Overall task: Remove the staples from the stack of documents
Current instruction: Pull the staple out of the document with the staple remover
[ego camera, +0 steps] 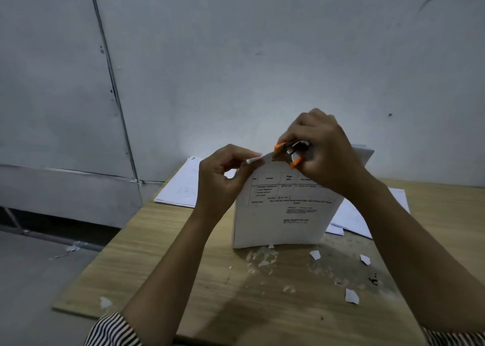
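Left hand (223, 172) up at the top left corner of the stack of documents (283, 214), fingers curled, thumb and forefinger pinching that corner where the sheets bunch into a small white fold. Stack stands on its lower edge on the wooden counter (157, 254), bowed slightly, printed face toward the camera. Right hand (322, 154) just right of the pinch, over the top edge, fingers wrapped round a staple remover (292, 153) with orange grips and a metal body; its tip meets the paper beside the left fingers. The staple itself is too small to make out.

Writing: front sheet carries a ruled table with header row and a few filled cells, then lines of black print and a bold underlined line lower down. All blurred, not legible.

Stack is white and thick, its bottom edge resting among torn paper scraps (262, 259) scattered on the counter. Loose sheets (181, 188) lie flat behind the left hand; more sheets (351, 214) lie right of the stack. Striped sleeve (112, 330) at lower left.
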